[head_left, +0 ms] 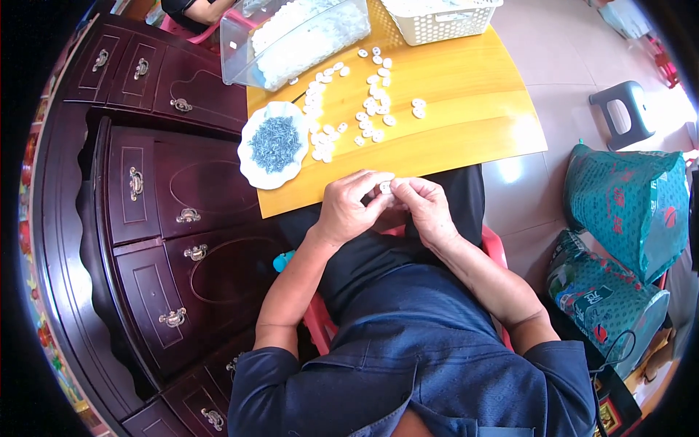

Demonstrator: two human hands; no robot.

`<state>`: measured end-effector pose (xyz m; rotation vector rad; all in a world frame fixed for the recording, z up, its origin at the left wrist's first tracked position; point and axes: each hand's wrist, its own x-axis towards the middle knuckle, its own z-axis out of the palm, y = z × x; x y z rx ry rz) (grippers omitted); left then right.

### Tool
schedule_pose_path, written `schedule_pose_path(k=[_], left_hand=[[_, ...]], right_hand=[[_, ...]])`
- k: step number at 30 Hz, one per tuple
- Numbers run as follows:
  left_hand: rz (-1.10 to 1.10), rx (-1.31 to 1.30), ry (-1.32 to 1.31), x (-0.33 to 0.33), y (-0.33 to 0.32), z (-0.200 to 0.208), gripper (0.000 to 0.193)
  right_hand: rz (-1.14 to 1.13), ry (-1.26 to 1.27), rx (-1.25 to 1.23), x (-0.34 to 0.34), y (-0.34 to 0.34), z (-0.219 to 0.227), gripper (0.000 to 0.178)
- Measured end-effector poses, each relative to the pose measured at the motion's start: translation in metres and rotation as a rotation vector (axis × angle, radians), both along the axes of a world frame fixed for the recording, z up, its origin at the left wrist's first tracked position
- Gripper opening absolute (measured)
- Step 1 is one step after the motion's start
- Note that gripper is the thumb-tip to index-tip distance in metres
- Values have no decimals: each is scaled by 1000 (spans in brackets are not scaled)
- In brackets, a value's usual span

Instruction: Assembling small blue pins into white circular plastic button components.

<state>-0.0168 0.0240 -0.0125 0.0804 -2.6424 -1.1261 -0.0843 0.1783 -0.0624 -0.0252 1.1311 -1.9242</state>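
Observation:
Just past the table's near edge, over my lap, I hold a small white oval plastic piece (pixel 385 187) between both hands. The thumb and fingers of my left hand (pixel 349 209) close on one side of it, and my right hand (pixel 431 211) pinches it from the other. Whether a smaller part is in the fingers too, I cannot tell. Similar oval pieces (pixel 389 121), with dark spots like holes, lie loosely grouped on the yellow table (pixel 466 95). Left of them, a white scalloped dish (pixel 250 169) holds a heap of thin grey metal pieces (pixel 275 144), perhaps screws or pins.
A clear plastic bin (pixel 237 47) of white parts stands at the table's far left, beside a white perforated basket (pixel 445 29). Dark wooden cabinets (pixel 207 175) line the left. Teal sacks (pixel 619 197) and a grey stool (pixel 626 113) are to the right. Another person's arm (pixel 207 11) shows far left.

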Motion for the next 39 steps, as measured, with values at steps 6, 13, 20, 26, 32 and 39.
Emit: schedule_pose_path(k=[6, 13, 20, 26, 32, 39], left_hand=[[-21, 20, 25, 0, -3, -7, 27], [-18, 96, -22, 0, -4, -10, 28], [-36, 104, -58, 0, -3, 4, 26], [6, 153, -92, -2, -5, 4, 19], [-53, 68, -210, -20, -20, 14, 11], [52, -43, 8, -116, -44, 79, 15]], right_hand=[[1, 15, 24, 1, 1, 0, 24], [-3, 49, 29, 1, 0, -7, 24], [-34, 38, -2, 1, -2, -2, 21], [-6, 93, -14, -1, 1, -12, 21], [150, -113, -14, -3, 1, -12, 26], [261, 3, 30, 4, -2, -14, 29]])
